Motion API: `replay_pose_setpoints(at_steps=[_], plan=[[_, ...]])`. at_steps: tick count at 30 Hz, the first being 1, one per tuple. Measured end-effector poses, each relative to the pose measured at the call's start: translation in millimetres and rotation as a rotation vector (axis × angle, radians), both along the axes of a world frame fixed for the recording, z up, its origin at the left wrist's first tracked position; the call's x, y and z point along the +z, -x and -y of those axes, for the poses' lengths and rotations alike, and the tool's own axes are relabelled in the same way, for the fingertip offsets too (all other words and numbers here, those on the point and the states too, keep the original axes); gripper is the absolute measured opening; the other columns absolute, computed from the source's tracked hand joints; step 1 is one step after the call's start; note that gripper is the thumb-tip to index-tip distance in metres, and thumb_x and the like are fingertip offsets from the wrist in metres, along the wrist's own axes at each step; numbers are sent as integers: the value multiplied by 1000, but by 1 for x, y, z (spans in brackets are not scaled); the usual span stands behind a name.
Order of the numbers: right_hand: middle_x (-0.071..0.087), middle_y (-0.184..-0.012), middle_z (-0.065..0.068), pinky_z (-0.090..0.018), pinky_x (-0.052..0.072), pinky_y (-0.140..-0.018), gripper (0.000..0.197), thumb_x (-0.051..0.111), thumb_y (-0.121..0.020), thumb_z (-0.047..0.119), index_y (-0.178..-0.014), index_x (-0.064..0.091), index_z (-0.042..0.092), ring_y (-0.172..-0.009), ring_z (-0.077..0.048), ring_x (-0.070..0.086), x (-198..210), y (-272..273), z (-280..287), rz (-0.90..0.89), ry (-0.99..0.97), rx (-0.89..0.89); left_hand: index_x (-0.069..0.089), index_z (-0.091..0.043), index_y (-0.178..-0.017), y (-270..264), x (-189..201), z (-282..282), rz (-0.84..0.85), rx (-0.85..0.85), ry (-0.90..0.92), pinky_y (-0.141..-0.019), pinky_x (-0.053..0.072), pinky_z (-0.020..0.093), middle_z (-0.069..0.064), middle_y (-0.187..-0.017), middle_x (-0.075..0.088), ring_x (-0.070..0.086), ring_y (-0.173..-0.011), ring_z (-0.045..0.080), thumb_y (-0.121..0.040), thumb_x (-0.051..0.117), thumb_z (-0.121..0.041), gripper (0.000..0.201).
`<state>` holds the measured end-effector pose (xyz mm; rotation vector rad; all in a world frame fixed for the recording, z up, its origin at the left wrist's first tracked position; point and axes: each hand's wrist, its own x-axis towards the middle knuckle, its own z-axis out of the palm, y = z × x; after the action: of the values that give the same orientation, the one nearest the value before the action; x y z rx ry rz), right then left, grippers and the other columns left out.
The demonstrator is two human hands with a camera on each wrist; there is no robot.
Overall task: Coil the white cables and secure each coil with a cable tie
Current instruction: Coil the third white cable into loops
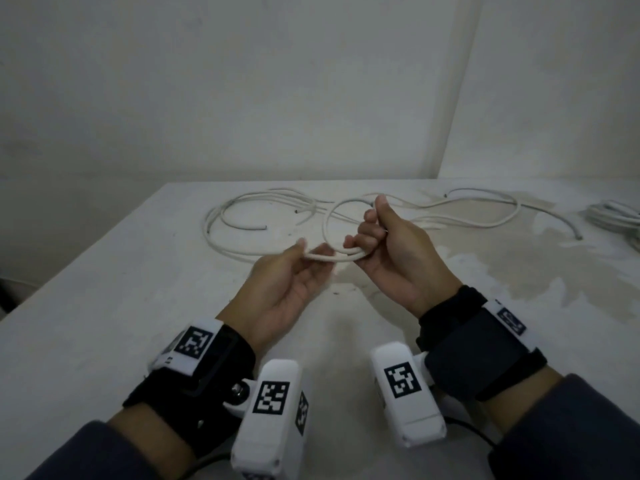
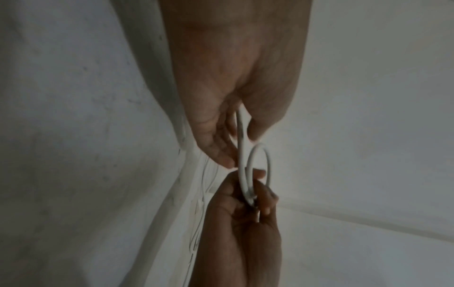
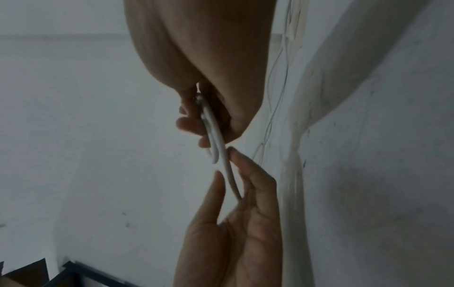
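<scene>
Above the white table (image 1: 104, 306) I hold one white cable (image 1: 327, 220) with both hands. My right hand (image 1: 363, 233) grips a small loop of it where the strands cross, fingers curled and thumb up. Just to its left, my left hand (image 1: 313, 249), palm up, pinches the free strand between thumb and fingers. The left wrist view shows the left hand (image 2: 236, 139) on the strand (image 2: 242, 155), with the loop running into the right hand (image 2: 253, 198). In the right wrist view the right hand (image 3: 203, 116) clasps the doubled cable (image 3: 218, 139) and the left hand (image 3: 230, 174) meets it from below.
Several loose white cables (image 1: 239, 216) lie tangled at the back left of the table, and more (image 1: 485, 206) stretch to the back right. A bundled coil (image 1: 616, 216) sits at the far right edge. Walls stand close behind and to the right. The table's left edge runs diagonally.
</scene>
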<state>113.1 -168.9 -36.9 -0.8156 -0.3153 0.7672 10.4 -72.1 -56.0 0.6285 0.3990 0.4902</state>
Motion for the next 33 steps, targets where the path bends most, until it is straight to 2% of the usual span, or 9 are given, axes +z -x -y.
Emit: replay_pose_setpoints(at_steps=[3,7,10,13,17,20,24,30,33], plan=[[24,-47,7,-17,33,-40,38,42,-101,34,-70,44,13,-36,-6,22,3,-2,2,23,43,32,32,-7,-123,1,1,-5,15,219,-21,-65,56,36,23,-95,63,67,-80,25,-102,32,-2,22],[22,-45,8,-16,19,-33,36,44,-101,30,-72,51,9,-35,-4,18,5,1,2,213,187,75,30,-17,-128,4,4,-1,-65,189,-419,-58,58,28,15,-93,69,71,-66,19,-104,32,-10,26],[21,-47,8,-16,16,-33,33,48,-100,24,-68,45,15,-36,-5,17,8,2,6,345,271,95,32,-20,-139,7,6,-1,-86,119,-623,-59,58,27,11,-92,72,70,-64,19,-103,34,-15,36],[23,-47,8,-15,19,-34,33,52,-98,20,-71,34,20,-37,-6,18,8,3,9,444,326,100,31,-25,-144,9,7,1,-121,50,-743,-55,55,25,3,-76,74,68,-60,15,-103,34,-18,41],[32,-46,6,-17,23,-35,30,59,-95,21,-74,38,16,-36,-7,24,8,7,10,544,375,73,42,-30,-135,10,10,5,-151,-6,-855,-56,53,24,2,-68,70,61,-57,14,-103,33,-21,34],[32,-46,4,-16,24,-36,31,61,-93,20,-72,39,15,-35,-6,25,7,6,11,615,383,54,51,-24,-128,11,11,7,-123,-61,-850,-57,52,25,3,-60,62,57,-53,13,-103,34,-19,31],[31,-44,6,-17,22,-39,33,61,-93,21,-71,37,16,-37,-7,23,6,5,12,714,370,64,58,-8,-121,9,12,8,-35,-155,-632,-50,49,25,5,-57,58,54,-47,13,-101,37,-11,29],[28,-48,5,-17,20,-40,32,53,-98,22,-73,35,15,-41,-8,19,6,10,12,771,359,175,59,-9,-120,8,13,6,-14,-291,-460,-39,17,15,-5,-55,31,22,-38,2,-99,37,-12,31],[28,-48,5,-17,18,-41,30,47,-99,22,-70,45,14,-43,-10,18,8,9,11,663,367,217,59,-13,-92,7,15,6,-82,-295,-498,-38,12,16,-6,-53,25,19,-37,2,-99,39,-16,22]])
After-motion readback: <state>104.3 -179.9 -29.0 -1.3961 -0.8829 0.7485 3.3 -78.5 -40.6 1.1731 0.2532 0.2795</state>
